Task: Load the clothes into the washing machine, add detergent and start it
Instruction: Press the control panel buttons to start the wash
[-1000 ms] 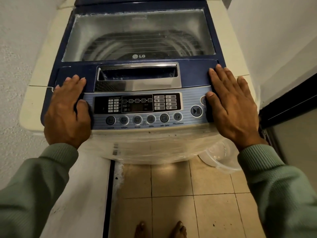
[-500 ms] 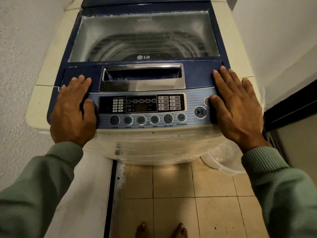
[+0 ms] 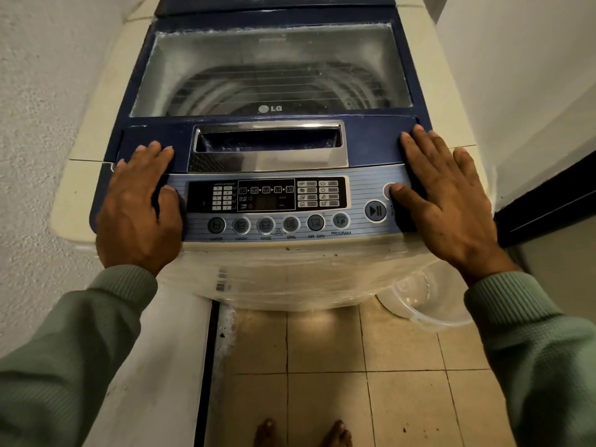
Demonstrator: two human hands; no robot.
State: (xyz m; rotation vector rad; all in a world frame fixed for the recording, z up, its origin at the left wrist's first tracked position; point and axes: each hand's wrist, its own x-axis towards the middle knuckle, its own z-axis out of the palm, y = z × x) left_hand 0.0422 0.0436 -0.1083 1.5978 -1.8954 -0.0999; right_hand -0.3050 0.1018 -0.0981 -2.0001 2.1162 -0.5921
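The washing machine (image 3: 96, 121) fills the upper half of the frame, seen from above, and its glass lid (image 3: 271, 69) is down. The drum ribs show through the pane. The glass is dusty and glary, so whether clothes lie inside is hard to tell, and no clothes or detergent show anywhere outside the machine.

The left hand (image 3: 138, 214) lies flat at centre left, over the left end of the control panel (image 3: 358, 191). Its fingers are straight and reach onto the blue front strip of the lid. The right hand (image 3: 451, 201) mirrors it at centre right, palm down, fingers spread and holding nothing. Its thumb tip rests on or just over a round button at the panel's right end, just above the start/pause button (image 3: 375, 211).

The lid looks stiff and hinged at the back, and with its glass pane it is probably fairly heavy. The place to take it is the chrome recessed handle (image 3: 269, 145) at the middle of its front edge, between the two hands, lifting rather than pushing from the corners. The panel buttons should need only a light fingertip press.

Clear film wraps the machine's front and would likely be slippery to grip. A clear plastic tub (image 3: 429, 301) sits on the tiled floor (image 3: 322, 350) at lower right.
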